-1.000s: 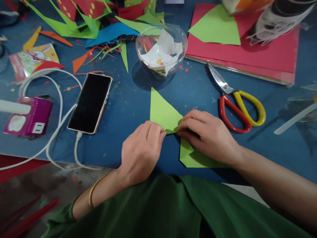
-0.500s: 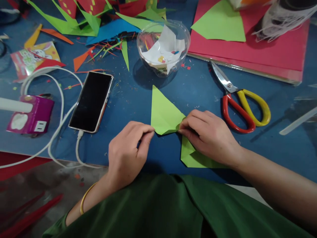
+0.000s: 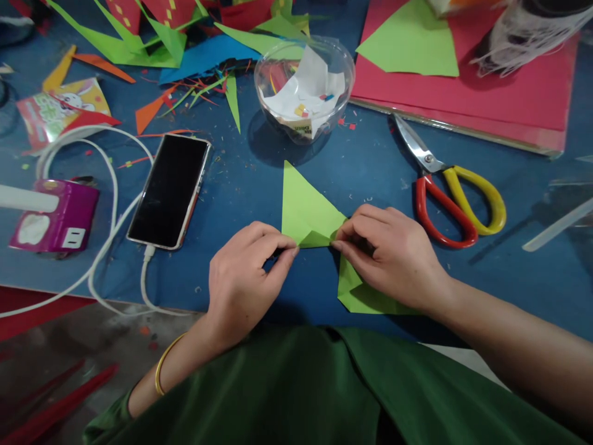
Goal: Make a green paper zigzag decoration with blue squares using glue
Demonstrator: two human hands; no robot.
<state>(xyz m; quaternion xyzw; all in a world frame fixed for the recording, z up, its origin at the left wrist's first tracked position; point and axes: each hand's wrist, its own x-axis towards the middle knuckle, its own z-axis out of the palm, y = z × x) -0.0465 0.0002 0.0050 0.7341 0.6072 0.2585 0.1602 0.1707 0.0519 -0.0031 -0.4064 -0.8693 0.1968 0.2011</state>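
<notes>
A light green sheet of paper [image 3: 306, 207], roughly triangular with its point facing away from me, lies between my hands. My left hand [image 3: 250, 275] pinches its lower left corner between thumb and forefinger. At the lower right corner my right hand [image 3: 389, 253] pinches the same sheet. The near edge is partly turned up in a small fold. Under my right hand and forearm rests another green piece of paper [image 3: 365, 300], partly covered by them.
Scissors [image 3: 430, 164] with red and yellow handles lie to the right. A clear bowl [image 3: 303, 136] of scraps stands ahead. To the left are a phone [image 3: 171, 191], a white cable [image 3: 113, 185] and a purple box [image 3: 69, 216]. Red sheets [image 3: 509, 111] lie at the back right.
My left hand has moved slightly right and away from me, taking the paper's lower left corner inward. The near edge shows a larger fold. My right hand has barely moved.
</notes>
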